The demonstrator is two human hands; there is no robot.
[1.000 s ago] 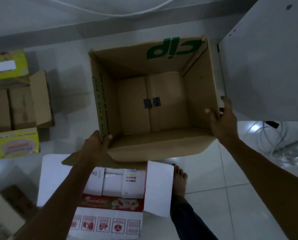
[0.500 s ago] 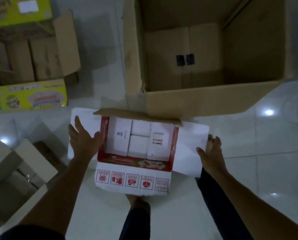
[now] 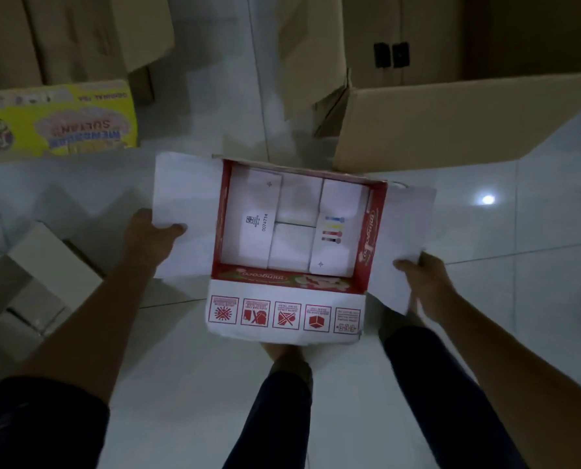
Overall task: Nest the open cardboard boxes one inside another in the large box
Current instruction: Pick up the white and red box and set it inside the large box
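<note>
An open red-and-white box with white flaps spread out sits low in the middle of the head view, over the tiled floor. My left hand grips its left flap, thumb on top. My right hand grips the lower corner of its right flap. The large brown box stands open just behind it at the upper right, its near wall facing me.
A yellow printed box holding brown cartons stands at the upper left. A pale open box lies at the left edge. My legs and a bare foot are below the red-and-white box. A glare spot shines on the white tiles at right.
My hands left the large brown box, came down beside the red-and-white box, and have now closed on its two side flaps. The view has dropped closer to it.
</note>
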